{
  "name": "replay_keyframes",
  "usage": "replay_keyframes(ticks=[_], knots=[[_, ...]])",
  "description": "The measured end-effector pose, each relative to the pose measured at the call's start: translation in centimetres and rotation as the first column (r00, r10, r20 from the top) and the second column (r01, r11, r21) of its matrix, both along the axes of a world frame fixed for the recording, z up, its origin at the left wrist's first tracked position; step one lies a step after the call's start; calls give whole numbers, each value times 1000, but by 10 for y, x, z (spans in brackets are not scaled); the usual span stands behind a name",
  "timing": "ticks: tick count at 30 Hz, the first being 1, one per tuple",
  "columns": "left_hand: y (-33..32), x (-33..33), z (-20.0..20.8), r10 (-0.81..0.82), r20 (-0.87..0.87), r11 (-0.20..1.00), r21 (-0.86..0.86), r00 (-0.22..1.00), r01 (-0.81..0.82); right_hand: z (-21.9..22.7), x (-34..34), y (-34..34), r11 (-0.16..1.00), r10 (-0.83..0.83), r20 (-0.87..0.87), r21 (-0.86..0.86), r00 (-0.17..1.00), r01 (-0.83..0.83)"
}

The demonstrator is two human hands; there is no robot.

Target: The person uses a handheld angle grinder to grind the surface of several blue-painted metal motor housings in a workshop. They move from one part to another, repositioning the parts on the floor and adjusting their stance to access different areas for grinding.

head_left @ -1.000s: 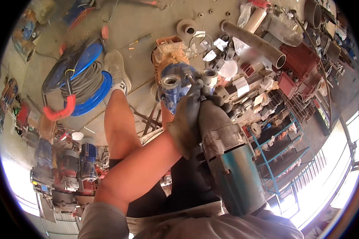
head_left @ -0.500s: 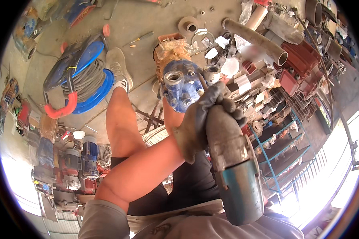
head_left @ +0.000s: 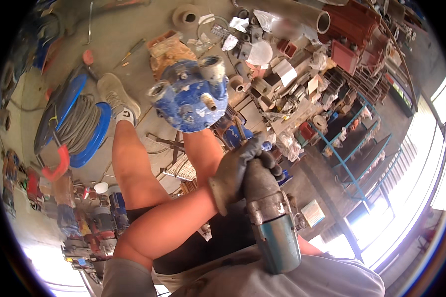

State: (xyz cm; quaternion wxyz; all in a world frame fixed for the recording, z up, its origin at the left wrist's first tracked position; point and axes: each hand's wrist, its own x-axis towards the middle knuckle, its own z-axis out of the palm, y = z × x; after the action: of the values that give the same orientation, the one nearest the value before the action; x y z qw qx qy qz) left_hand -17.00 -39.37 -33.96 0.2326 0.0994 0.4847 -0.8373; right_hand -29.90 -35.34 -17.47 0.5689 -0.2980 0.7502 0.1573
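My gloved left hand (head_left: 243, 171) is closed round the grey metal nose of an impact wrench (head_left: 277, 242), whose teal motor housing points back toward my torso. A thin shaft shows past the fingers, its end partly lost against the clutter. Ahead and to the left stands a blue cast pump or motor unit (head_left: 188, 106), scuffed, with two round ports and a short metal stub on its face. Behind it is its rusty orange body (head_left: 168, 52). The wrench is apart from the unit. At the right, a bit of my right arm shows beside the wrench; that hand is hidden.
A blue cable reel (head_left: 74, 123) with a red handle stands beside my left shoe (head_left: 116, 96). Metal parts, pipes and papers cover the floor on the right, near red castings (head_left: 349, 32) and a blue shelf rack (head_left: 339, 156). A screwdriver (head_left: 130, 52) lies on the floor.
The view has swung, so the surroundings sit further left. The wrench, still in my left hand, has come back toward me and away from the blue unit.
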Motion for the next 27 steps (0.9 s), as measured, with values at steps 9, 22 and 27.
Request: replay_keyframes(ticks=[9, 22, 27], knots=[[21, -31, -34, -36, -10, 986, 163, 999, 37, -12, -31, 19, 998, -70, 45, -2, 997, 70], [7, -32, -34, -67, 122, 987, 156, 990, 47, -21, -51, 14, 1000, -19, 102, 21, 995, 17], [4, -37, -38, 51, 173, 978, 189, 984, -84, -23, -57, -16, 988, 145, 167, 26, 975, -152]])
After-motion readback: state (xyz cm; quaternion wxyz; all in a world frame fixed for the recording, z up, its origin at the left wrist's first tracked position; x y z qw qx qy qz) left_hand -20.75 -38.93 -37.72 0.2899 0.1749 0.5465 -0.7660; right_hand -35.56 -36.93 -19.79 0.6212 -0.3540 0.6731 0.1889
